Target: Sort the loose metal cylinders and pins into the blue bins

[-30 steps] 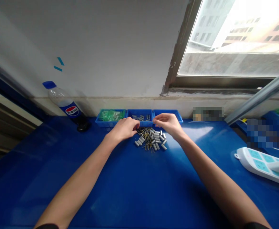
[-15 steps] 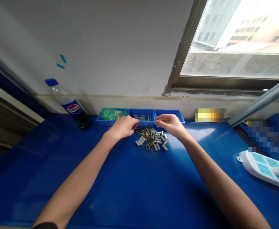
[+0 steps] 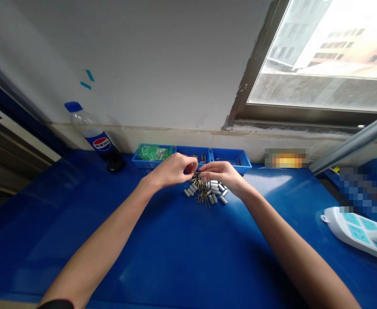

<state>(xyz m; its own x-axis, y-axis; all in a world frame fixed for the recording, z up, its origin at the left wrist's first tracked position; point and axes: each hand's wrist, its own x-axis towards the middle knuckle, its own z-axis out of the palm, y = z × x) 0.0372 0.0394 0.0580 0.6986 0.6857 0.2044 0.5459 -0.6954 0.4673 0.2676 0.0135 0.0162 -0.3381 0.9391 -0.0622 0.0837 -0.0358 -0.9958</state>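
Observation:
My left hand (image 3: 174, 168) hovers over the back left of a pile, thumb and index finger curled in a pinch; whatever is between them is too small to make out. Close to its right, my right hand (image 3: 224, 175) also has its fingertips pinched together above the pile, their contents unclear. Beneath both hands lie thin dark and brass-coloured pins (image 3: 202, 194), loosely heaped. Short silvery grey cylinders (image 3: 214, 191) lie among and beside them. Directly behind stands the middle blue bin (image 3: 191, 150), holding some grey cylinders and partly hidden by my left hand.
A left blue bin (image 3: 137, 163) holds green plastic packets (image 3: 153, 152). The right blue bin (image 3: 247, 164) has a few thin pins inside. A cola bottle (image 3: 102, 143) stands at the back left of the blue table (image 3: 188, 257). At the right lies a white power strip (image 3: 335, 221).
Both hands have come closer together and down over the pile. My right hand has left the right bin's front edge, and thin pins now show in that bin.

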